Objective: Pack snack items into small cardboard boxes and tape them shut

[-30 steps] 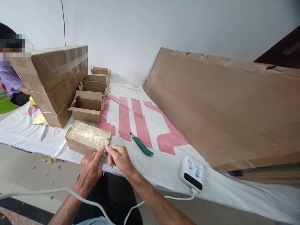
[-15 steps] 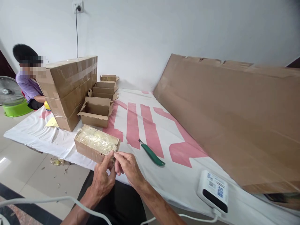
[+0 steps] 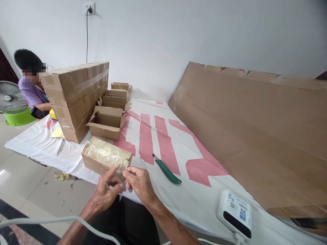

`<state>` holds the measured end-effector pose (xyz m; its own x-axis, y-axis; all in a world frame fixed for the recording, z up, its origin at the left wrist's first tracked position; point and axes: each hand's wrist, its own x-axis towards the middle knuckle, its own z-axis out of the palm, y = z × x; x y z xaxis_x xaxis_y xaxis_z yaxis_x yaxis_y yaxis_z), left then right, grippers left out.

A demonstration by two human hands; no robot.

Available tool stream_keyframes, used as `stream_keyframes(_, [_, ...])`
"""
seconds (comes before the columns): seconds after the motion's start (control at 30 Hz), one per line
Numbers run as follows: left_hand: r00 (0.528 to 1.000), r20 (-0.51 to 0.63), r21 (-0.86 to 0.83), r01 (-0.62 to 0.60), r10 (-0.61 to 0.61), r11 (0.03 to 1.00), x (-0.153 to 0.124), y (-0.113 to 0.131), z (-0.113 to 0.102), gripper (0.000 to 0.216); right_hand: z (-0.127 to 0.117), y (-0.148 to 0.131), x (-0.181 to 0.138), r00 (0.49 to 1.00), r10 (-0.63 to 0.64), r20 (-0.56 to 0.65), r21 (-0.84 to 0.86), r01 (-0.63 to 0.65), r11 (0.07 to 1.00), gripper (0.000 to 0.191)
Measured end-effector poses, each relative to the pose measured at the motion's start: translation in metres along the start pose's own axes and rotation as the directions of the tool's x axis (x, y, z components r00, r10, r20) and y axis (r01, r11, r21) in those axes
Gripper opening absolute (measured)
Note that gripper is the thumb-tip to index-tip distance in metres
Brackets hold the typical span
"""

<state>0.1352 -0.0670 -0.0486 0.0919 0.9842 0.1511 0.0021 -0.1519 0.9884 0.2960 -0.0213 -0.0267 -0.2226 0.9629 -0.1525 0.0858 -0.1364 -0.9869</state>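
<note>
Head view, both hands (image 3: 125, 187) pinching box's tape (image 3: 118, 168)

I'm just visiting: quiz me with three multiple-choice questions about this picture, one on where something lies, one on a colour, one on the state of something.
1. Where does the knife lie?
A. on the white sheet, right of the hands
B. inside an open box
C. on the stacked boxes

2. What colour is the knife's handle?
A. red
B. green
C. yellow

3. How is the small box at the hands?
A. empty, flaps open
B. crushed flat
C. covered on top with clear tape

Answers:
1 A: the knife rests on the white sheet.
2 B: its handle is green.
3 C: the left hand and right hand pinch shiny tape at the small box.
</note>
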Motion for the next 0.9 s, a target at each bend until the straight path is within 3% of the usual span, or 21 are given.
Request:
stream_keyframes(0.03, [0.992,-0.095,0.137,-0.066,0.080,0.988,0.004,0.004,-0.011,0.060,-0.002,-0.001,0.000,1.000,-0.004,-0.005,-0.024,0.004,1.000,0.042])
stream_keyframes(0.1, [0.903,-0.311,0.461,-0.128,0.295,0.878,0.013,0.014,-0.039,0.045,-0.007,-0.002,0.000,1.000,-0.004,-0.009,-0.057,0.004,0.998,0.041])
stream_keyframes(0.17, [0.815,-0.403,0.677,-0.041,0.416,0.735,0.025,0.023,-0.070,0.042,-0.012,-0.005,0.000,1.000,-0.004,-0.002,-0.074,0.004,0.997,0.040])
stream_keyframes(0.2, [0.799,-0.422,0.718,0.006,0.428,0.696,0.031,0.027,-0.085,0.044,-0.014,-0.007,0.001,1.000,-0.004,0.009,-0.081,0.004,0.997,0.040])
stream_keyframes(0.3, [0.861,-0.455,0.606,0.109,0.230,0.788,0.046,0.029,-0.115,0.056,-0.022,-0.012,0.004,0.998,0.005,0.057,-0.091,0.000,0.996,0.038])
stream_keyframes(0.37, [0.902,-0.426,0.460,0.154,0.065,0.874,0.051,0.025,-0.122,0.062,-0.028,-0.015,0.007,0.996,0.013,0.086,-0.091,-0.005,0.996,0.038])
stream_keyframes(0.43, [0.914,-0.405,0.368,0.171,-0.008,0.914,0.054,0.021,-0.121,0.063,-0.036,-0.018,0.009,0.994,0.016,0.106,-0.094,-0.006,0.996,0.037])
stream_keyframes(0.6, [0.926,-0.375,0.280,0.159,-0.045,0.947,0.056,0.018,-0.113,0.061,-0.061,-0.019,0.009,0.988,0.032,0.150,-0.141,-0.011,0.990,0.035])
stream_keyframes(0.9, [0.992,-0.092,0.239,0.108,-0.088,0.965,0.068,0.034,-0.106,0.062,-0.084,-0.017,0.002,0.996,-0.007,0.084,-0.147,0.019,0.989,0.036])
